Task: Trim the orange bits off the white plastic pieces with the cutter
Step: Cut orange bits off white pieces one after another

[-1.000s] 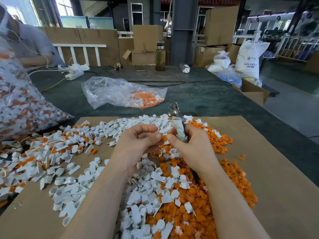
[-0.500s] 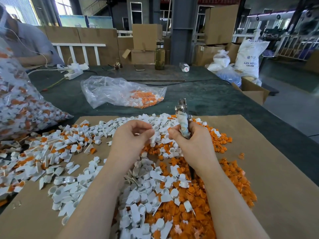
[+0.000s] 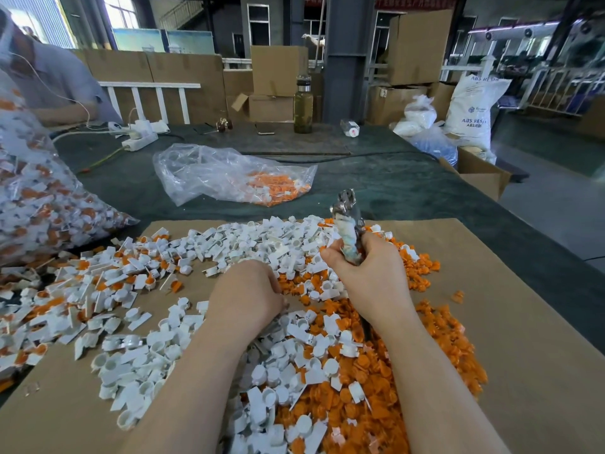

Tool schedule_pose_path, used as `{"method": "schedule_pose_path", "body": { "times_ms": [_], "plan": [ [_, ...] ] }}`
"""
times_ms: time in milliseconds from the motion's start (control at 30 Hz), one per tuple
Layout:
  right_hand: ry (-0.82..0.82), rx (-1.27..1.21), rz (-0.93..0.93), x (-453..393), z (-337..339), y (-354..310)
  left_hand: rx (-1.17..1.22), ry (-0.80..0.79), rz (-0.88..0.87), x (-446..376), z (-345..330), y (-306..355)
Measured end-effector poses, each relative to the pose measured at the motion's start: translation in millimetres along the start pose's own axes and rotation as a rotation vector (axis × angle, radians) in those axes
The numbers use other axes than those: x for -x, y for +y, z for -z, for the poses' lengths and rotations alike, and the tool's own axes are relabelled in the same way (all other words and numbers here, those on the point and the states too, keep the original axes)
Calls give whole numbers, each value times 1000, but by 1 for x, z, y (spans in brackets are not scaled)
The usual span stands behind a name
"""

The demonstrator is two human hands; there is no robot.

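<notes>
Nearest the camera, two bare forearms reach out over a sheet of brown cardboard [image 3: 523, 339] that covers the near part of the surface. The cardboard serves as landmark here. On its middle lies a dense heap of orange bits [image 3: 376, 388], mixed along its left edge with white plastic pieces [image 3: 137, 365] that spread out toward the cardboard's left side and far edge.

The left hand [image 3: 244, 298] is lowered, knuckles up, onto the pile at the middle of the cardboard; its fingers curl down among the pieces, and whether they hold one cannot be told. Just right of it, slightly farther in, the right hand [image 3: 370, 273] is raised above the pile with its fingers wrapped around the taped handle of the cutter [image 3: 347, 224], whose metal head points up and away.

Beyond the cardboard's far edge, on the dark green surface [image 3: 409, 185], lies a clear plastic bag [image 3: 226, 173] holding orange bits in its right end. Off the cardboard's left far corner bulges a large full bag [image 3: 39, 204] of white and orange pieces. Farther back stand a power strip [image 3: 139, 139], a glass bottle [image 3: 302, 104] and stacked cardboard boxes [image 3: 278, 80], with a seated person [image 3: 55, 83] at far left.
</notes>
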State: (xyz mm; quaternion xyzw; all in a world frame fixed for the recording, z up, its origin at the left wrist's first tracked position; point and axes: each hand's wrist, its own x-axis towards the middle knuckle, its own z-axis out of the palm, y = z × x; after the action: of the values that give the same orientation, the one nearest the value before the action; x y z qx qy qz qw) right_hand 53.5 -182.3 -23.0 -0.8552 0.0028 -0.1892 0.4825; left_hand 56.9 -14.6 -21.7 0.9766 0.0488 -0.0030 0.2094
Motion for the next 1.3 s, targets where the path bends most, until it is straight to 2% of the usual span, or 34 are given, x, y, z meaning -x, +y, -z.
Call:
{"method": "schedule_pose_path", "body": {
  "times_ms": [100,233,400,533,633,900,1033,1200,1300],
  "plan": [
    [-28,-8,16,1,0,0,138,13,-3,0,2,-1],
    [-57,-31,36,0,0,0,601,106,-7,1,8,-6],
    [-63,-77,67,1,0,0,1219,-42,48,5,14,1],
    [-53,-101,87,2,0,-2,1465,-96,47,6,18,4],
    [-41,-93,92,2,1,-3,1520,-113,44,8,17,6],
    [-73,-86,94,4,0,-5,1423,-79,-3,12,14,14],
    [-75,-91,107,4,0,-5,1398,-1,12,11,12,16],
    [-50,-67,133,5,0,-6,1229,148,-9,11,7,19],
    [-32,-40,135,5,0,-6,1239,187,1,11,7,20]
  ]
}}
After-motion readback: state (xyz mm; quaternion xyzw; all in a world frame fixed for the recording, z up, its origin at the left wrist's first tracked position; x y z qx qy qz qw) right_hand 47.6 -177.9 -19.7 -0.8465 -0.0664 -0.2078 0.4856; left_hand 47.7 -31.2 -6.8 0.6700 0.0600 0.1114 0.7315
